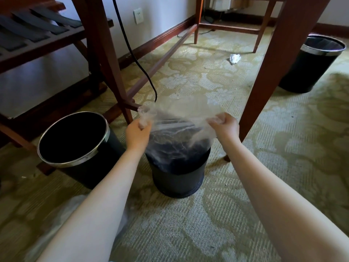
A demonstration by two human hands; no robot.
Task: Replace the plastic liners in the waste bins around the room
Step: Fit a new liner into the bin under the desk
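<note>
Rack: wooden slats with dark straps, well up and to the left of the left hand.
Loose plastic: pale clear sheet on the carpet, under the left forearm and nearer the person than either hand.
Left bin: dark round bin with a metal rim, upright on the carpet, just left of the left hand; its inside shows dark.
Cable: black, hangs down beyond the left hand; its lower end is just above the liner's top edge.
Left hand: fingers curled round the bunched left edge of the liner, gripping it.
Liner: clear plastic, stretched between the two hands; its upper part is raised above the middle bin and its lower part hangs down into it.
Middle bin: dark and round, upright on the carpet, below and between the hands; the liner covers its mouth.
Right hand: fingers curled round the bunched right edge of the liner, gripping it.
Paper scrap: crumpled and white, on the carpet well beyond the right hand, under the desk.
Desk leg: red-brown wood, slanting just right of and beyond the right hand.
Far bin: dark with a metal rim, upright, well to the right of and beyond the right hand, partly behind the desk leg.
Carpet: green and cream pattern, under all three bins.
</note>
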